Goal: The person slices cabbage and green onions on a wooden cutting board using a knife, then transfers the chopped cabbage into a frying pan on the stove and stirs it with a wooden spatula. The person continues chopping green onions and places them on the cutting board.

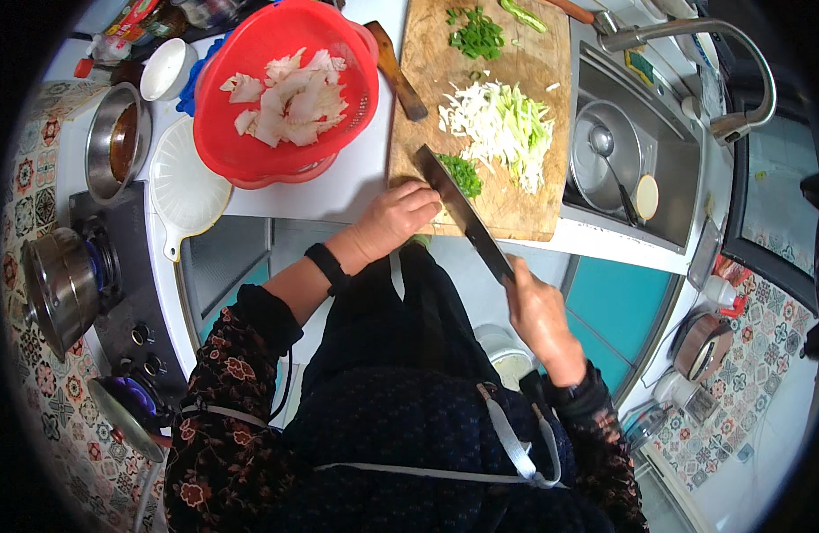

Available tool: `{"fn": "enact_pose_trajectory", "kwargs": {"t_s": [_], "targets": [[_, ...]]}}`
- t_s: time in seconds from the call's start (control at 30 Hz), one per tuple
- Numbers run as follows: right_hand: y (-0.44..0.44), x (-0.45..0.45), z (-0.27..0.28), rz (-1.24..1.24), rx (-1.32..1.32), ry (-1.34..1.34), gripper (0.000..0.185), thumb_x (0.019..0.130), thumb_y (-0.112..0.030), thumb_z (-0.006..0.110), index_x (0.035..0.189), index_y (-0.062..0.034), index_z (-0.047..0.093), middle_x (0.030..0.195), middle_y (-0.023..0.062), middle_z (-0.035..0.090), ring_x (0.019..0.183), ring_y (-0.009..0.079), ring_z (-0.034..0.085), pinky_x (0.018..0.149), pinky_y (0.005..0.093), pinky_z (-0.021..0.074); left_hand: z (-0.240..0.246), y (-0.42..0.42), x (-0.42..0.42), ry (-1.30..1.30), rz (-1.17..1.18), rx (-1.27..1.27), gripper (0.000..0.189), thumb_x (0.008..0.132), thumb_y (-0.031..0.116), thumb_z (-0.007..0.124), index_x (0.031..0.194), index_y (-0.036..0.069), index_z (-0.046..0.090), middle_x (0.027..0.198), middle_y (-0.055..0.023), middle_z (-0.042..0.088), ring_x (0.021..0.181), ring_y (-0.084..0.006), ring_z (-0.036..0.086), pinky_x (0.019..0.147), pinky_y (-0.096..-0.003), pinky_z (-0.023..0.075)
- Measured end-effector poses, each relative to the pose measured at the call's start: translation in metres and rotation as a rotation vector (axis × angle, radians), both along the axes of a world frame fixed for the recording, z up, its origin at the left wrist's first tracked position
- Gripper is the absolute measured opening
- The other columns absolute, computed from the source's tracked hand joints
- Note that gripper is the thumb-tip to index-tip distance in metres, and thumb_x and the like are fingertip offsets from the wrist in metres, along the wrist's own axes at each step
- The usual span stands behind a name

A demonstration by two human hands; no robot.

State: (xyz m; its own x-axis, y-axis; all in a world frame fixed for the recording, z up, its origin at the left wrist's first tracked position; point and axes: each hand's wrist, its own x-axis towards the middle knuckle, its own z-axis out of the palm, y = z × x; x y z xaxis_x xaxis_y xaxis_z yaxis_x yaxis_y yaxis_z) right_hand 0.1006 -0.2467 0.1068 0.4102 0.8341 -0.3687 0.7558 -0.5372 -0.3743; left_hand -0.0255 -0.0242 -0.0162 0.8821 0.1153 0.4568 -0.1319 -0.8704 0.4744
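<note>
My right hand (536, 313) is closed around the handle of a kitchen knife (469, 220), whose long blade slants over the front of a wooden cutting board (416, 140). Beside the blade's left face, my left hand (399, 216) rests with bent fingers at the board's front edge; what lies under the fingertips is mostly hidden. Finely chopped greens (461, 175) lie just right of the blade. Behind them is a pile of shredded white and pale green vegetable (503, 123). Farther back are chopped green pieces (477, 36) and a green pepper piece (524, 14).
A red colander (213, 126) with torn pale leaves stands left of the board, near a second knife's wooden handle (396, 70). At right, a sink (672, 166) holds a metal bowl (583, 160) and ladle. Burners flame under a pot (60, 286) and a pan (120, 416) at left.
</note>
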Motion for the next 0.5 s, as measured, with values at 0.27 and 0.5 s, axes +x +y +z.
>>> {"fn": "enact_pose_trajectory", "kwargs": {"t_s": [0.27, 0.5], "targets": [[-0.002, -0.002, -0.010, -0.005, 0.088, -0.001, 0.030, 0.093, -0.006, 0.054, 0.122, -0.0078, 0.048, 0.083, 0.0181, 0.065, 0.067, 0.0393, 0.064, 0.056, 0.0460, 0.0521, -0.006, 0.002, -0.002, -0.028, -0.008, 0.000, 0.022, 0.076, 0.007, 0.063, 0.097, 0.005, 0.067, 0.107, -0.0041, 0.063, 0.104, -0.0204, 0.059, 0.087, -0.0300, 0.0526], [0.004, -0.004, 0.002, 0.010, 0.041, -0.039, 0.029, 0.093, -0.007, 0.055, 0.121, -0.0079, 0.048, 0.084, 0.0181, 0.065, 0.067, 0.0396, 0.064, 0.056, 0.0460, 0.0518, -0.002, 0.000, 0.000, -0.019, 0.003, -0.026, 0.021, 0.075, 0.007, 0.063, 0.095, 0.007, 0.067, 0.103, -0.0047, 0.064, 0.099, -0.0210, 0.061, 0.088, -0.0303, 0.0526]]}}
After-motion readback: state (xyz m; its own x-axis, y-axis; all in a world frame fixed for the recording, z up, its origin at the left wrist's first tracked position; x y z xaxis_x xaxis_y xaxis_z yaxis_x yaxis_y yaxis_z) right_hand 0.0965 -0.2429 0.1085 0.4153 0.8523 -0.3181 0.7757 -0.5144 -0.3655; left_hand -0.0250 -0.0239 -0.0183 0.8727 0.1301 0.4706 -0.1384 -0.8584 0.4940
